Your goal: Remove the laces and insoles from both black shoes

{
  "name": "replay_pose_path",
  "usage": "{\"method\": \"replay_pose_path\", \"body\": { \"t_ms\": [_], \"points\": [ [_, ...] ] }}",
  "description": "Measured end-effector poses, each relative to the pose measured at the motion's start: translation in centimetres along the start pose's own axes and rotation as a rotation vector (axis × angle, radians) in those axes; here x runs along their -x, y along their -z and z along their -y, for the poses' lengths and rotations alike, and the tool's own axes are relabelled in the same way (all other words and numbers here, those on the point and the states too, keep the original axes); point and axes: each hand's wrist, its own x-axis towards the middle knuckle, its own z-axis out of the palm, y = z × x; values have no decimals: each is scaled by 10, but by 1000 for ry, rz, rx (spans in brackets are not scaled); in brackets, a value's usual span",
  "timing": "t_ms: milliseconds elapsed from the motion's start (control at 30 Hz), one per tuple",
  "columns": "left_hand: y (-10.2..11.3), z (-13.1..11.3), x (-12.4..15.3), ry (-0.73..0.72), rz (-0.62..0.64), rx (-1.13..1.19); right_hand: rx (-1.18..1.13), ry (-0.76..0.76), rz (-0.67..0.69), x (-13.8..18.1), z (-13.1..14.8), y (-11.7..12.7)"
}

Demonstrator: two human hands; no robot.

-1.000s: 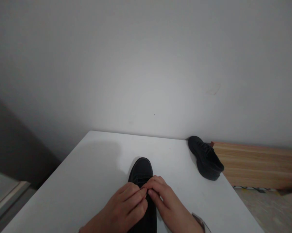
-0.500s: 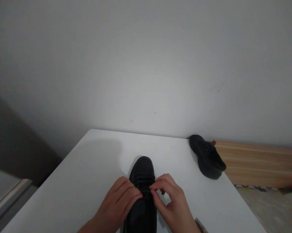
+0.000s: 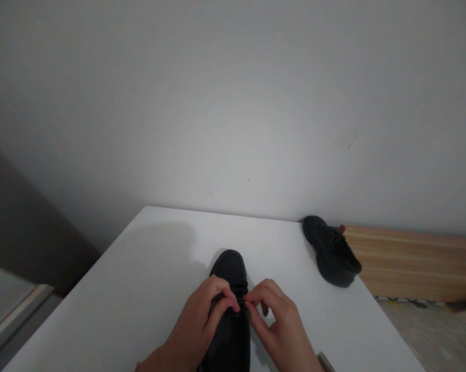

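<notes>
A black shoe (image 3: 228,264) lies on the white table with its toe pointing away from me and its opening towards me. Over the laced part, my left hand (image 3: 202,315) is closed in a pinch on the black shoelace (image 3: 238,287), thumb against fingertips. From the other side, my right hand (image 3: 276,319) pinches the lace at the shoe's right edge with thumb and index finger. Both sets of fingertips are close together. They hide much of the lacing, and the lace ends cannot be made out against the dark shoe.
Another black laced shoe (image 3: 331,250) sits at the table's right edge near the wall. The white table (image 3: 148,268) meets a pale wall (image 3: 233,129) at the back. Beyond the right edge are a wood-grain board (image 3: 415,261) and the floor (image 3: 434,330).
My left hand has moved right and slightly up across the lacing, from the shoe's left side into a pinch near the middle. My right hand has shifted slightly right.
</notes>
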Motion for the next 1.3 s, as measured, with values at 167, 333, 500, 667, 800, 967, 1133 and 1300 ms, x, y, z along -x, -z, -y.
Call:
{"method": "replay_pose_path", "body": {
  "t_ms": [167,333,500,667,800,967,1133,1300],
  "points": [
    [-4,-5,-12,215,14,122,-14,14,7,2,0,0],
    [2,-7,-12,228,18,-6,-16,69,-1,6,-3,-1],
    [5,-9,-11,105,71,-131,9,154,-52,3,1,-3],
    [4,-13,-11,-68,90,-185,14,230,-80,-1,7,-6],
    [4,-12,-8,24,20,-86,-34,175,-86,-2,9,-5],
    [5,-9,-6,164,-19,154,-15,82,4,-3,4,0],
    [3,-6,-6,185,-56,188,52,182,-24,0,2,1],
    [2,-4,-6,233,-43,164,161,354,72,1,5,7]
  ]
}}
